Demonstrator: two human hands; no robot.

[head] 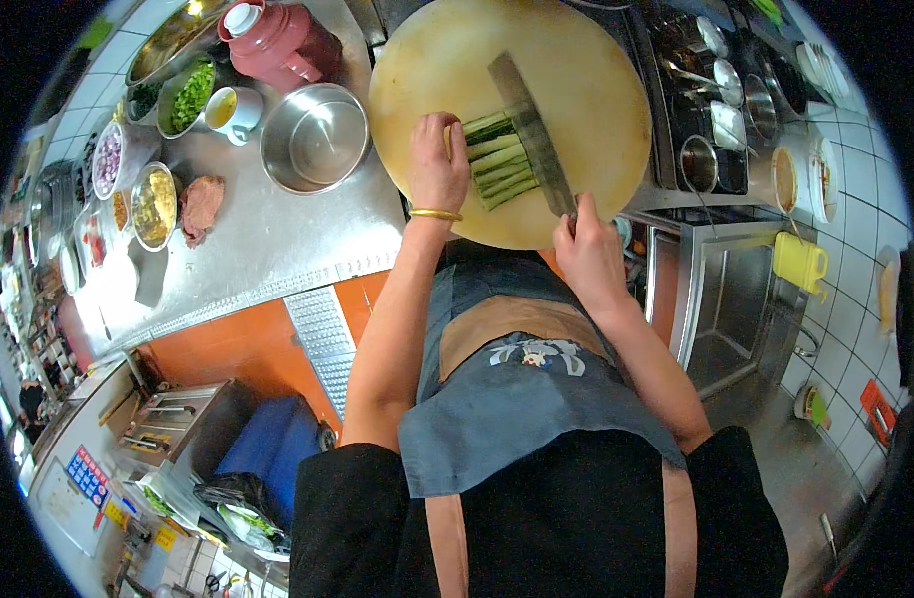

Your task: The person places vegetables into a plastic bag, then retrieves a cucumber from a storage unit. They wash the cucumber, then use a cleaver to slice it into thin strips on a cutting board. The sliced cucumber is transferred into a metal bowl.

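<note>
On a round yellowish chopping board [591, 82] lie several green vegetable stalks [498, 166], side by side. My left hand [438, 161], with a gold-coloured bangle at the wrist, rests at their left ends, its fingers bent over them. My right hand [587, 254] grips the handle of a cleaver [535, 138] at the near right of the board. The blade stands at a slant along the right ends of the stalks, slightly blurred. Whether its edge touches the board cannot be told.
Left of the board are a steel basin [315, 138], a red thermos jug [281, 45], an enamel mug [236, 112], a bowl of chopped greens [190, 97], a tub of diced onion [109, 161] and a piece of meat [202, 209]. Seasoning containers [699, 161] stand right. A steel door [726, 299] hangs open below.
</note>
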